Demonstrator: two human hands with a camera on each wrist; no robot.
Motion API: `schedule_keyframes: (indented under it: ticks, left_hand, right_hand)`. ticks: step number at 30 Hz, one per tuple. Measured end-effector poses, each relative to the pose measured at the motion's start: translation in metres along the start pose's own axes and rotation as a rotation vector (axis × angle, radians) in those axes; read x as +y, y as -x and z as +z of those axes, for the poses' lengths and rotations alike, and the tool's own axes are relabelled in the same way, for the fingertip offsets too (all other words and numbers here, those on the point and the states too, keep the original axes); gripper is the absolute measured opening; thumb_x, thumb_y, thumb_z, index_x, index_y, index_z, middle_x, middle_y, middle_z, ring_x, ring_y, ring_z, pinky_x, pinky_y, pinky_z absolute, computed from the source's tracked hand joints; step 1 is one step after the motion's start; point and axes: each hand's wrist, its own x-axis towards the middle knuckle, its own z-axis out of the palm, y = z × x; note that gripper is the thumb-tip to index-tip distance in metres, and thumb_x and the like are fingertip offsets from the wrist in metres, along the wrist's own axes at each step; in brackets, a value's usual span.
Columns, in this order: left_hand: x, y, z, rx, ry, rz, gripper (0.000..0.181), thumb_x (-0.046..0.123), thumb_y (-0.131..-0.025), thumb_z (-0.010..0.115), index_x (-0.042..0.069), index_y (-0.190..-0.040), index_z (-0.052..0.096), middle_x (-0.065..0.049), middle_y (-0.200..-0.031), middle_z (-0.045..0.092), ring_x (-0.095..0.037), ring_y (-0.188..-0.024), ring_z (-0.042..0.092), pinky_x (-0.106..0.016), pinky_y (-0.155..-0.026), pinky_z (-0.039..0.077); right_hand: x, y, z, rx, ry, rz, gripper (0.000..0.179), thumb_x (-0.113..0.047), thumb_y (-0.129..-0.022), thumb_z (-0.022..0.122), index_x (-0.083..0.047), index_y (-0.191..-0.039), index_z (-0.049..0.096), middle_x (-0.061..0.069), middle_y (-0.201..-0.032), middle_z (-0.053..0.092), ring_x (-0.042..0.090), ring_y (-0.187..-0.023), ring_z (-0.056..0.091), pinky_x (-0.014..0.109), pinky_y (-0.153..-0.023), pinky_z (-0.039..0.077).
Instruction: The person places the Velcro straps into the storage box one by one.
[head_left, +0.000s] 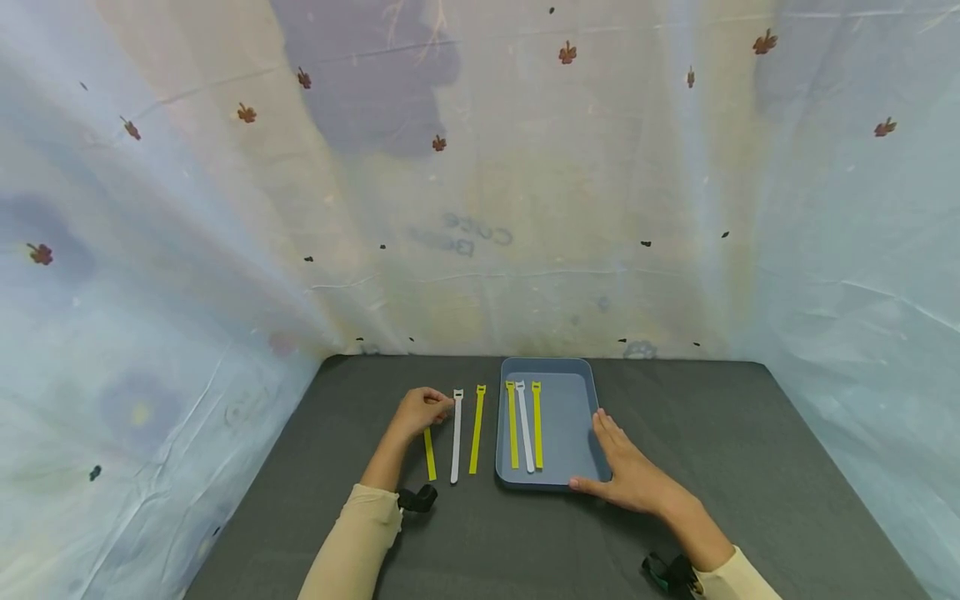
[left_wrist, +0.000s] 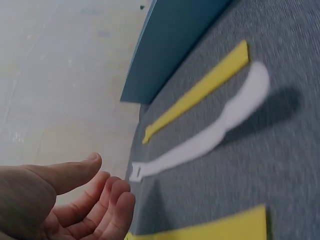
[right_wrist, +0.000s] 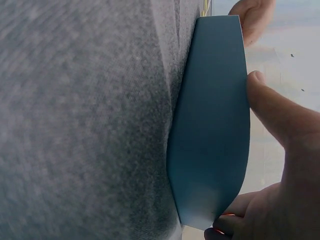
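My left hand hovers beside the slotted head of a white cable strap, its fingers loosely bent. In the left wrist view the thumb stands apart from the fingers, with nothing between them. Partly hidden below that hand lies a yellow strap; another yellow strap lies right of the white one. The blue-grey tray holds a yellow strap, a white strap and a second yellow strap, side by side. My right hand touches the tray's near right corner, fingers extended along the side and thumb at the front rim.
The dark grey table extends around the tray and straps. A pale printed curtain hangs behind it and along both sides. Black bands are worn on both wrists.
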Motion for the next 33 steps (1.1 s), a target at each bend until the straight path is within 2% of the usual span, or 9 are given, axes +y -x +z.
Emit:
schedule_keyframes:
  ticks: [3, 9, 17, 22, 27, 33]
  left_hand:
    - [-0.007, 0.001, -0.006, 0.020, -0.012, -0.010, 0.019, 0.015, -0.105, 0.073, -0.003, -0.105, 0.075, -0.017, -0.094, 0.076, -0.028, -0.084, 0.075, -0.040, -0.077, 0.064]
    - [-0.018, 0.002, -0.017, 0.065, -0.018, -0.045, 0.018, 0.014, -0.103, 0.075, -0.004, -0.106, 0.075, -0.016, -0.095, 0.076, -0.022, -0.081, 0.073, -0.037, -0.076, 0.064]
    - [-0.030, 0.001, -0.023, 0.091, -0.066, -0.069, 0.022, 0.013, -0.100, 0.078, -0.005, -0.111, 0.070, -0.017, -0.101, 0.076, -0.021, -0.081, 0.074, -0.034, -0.073, 0.062]
    - [-0.034, 0.002, -0.026, 0.108, -0.099, -0.071, 0.024, 0.012, -0.097, 0.081, -0.004, -0.111, 0.068, -0.017, -0.099, 0.075, -0.021, -0.077, 0.071, -0.034, -0.069, 0.060]
    - [-0.038, 0.003, -0.028, 0.092, -0.138, -0.076, 0.029, 0.012, -0.096, 0.082, -0.005, -0.114, 0.068, -0.015, -0.099, 0.075, -0.019, -0.075, 0.068, -0.033, -0.068, 0.058]
    - [-0.041, 0.002, -0.029, 0.068, -0.147, -0.080, 0.035, 0.014, -0.094, 0.085, -0.004, -0.118, 0.067, -0.015, -0.104, 0.071, -0.025, -0.087, 0.068, -0.040, -0.079, 0.057]
  right_hand:
    - [0.002, -0.001, 0.001, 0.002, 0.007, -0.001, 0.132, -0.075, -0.088, 0.074, 0.009, -0.168, 0.012, 0.029, -0.177, 0.005, 0.051, -0.162, 0.011, 0.071, -0.125, 0.022]
    - [0.002, -0.003, 0.001, -0.010, 0.001, 0.003, 0.130, -0.072, -0.089, 0.075, 0.008, -0.168, 0.010, 0.029, -0.177, 0.004, 0.051, -0.162, 0.010, 0.071, -0.126, 0.020]
    - [-0.001, -0.001, -0.001, -0.016, -0.015, 0.005, 0.129, -0.070, -0.090, 0.077, 0.009, -0.168, 0.010, 0.029, -0.177, 0.003, 0.051, -0.162, 0.009, 0.071, -0.126, 0.020]
    - [-0.003, 0.001, -0.002, -0.013, -0.018, 0.007, 0.129, -0.070, -0.089, 0.077, 0.009, -0.168, 0.010, 0.029, -0.177, 0.004, 0.052, -0.162, 0.009, 0.072, -0.125, 0.021]
    - [-0.003, 0.001, -0.003, -0.016, -0.019, 0.008, 0.129, -0.071, -0.089, 0.077, 0.009, -0.168, 0.011, 0.029, -0.177, 0.004, 0.052, -0.162, 0.008, 0.072, -0.125, 0.020]
    - [-0.002, 0.000, -0.002, -0.019, -0.020, 0.008, 0.129, -0.070, -0.090, 0.076, 0.008, -0.168, 0.010, 0.029, -0.177, 0.003, 0.051, -0.162, 0.008, 0.072, -0.126, 0.019]
